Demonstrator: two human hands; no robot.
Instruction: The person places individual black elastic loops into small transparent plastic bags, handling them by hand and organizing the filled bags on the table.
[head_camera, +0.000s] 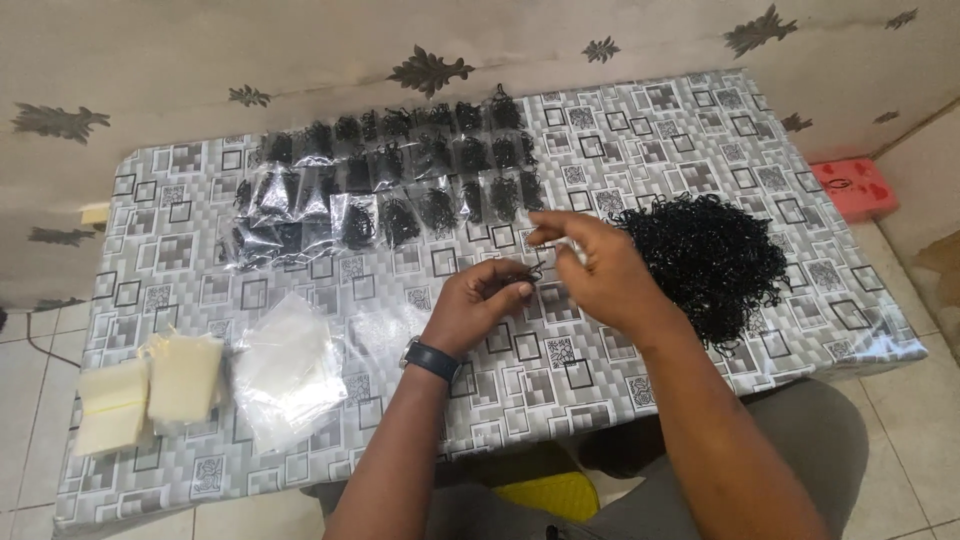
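Grey patterned tablecloth (180, 250) over a small table, tiled floor underneath. Left hand (478, 300) – watch on the wrist – is pinching a few thin black bands (535, 268) between fingertips. Right hand (590, 265) sits just beside it, fingers curled, a small clear bag (572, 248) nipped between thumb and finger. Big pile of bands (715, 255) lies just right of the hands, filled bags (390, 175) lined up in rows at the back, empty bags (285, 370) stacked on the left.
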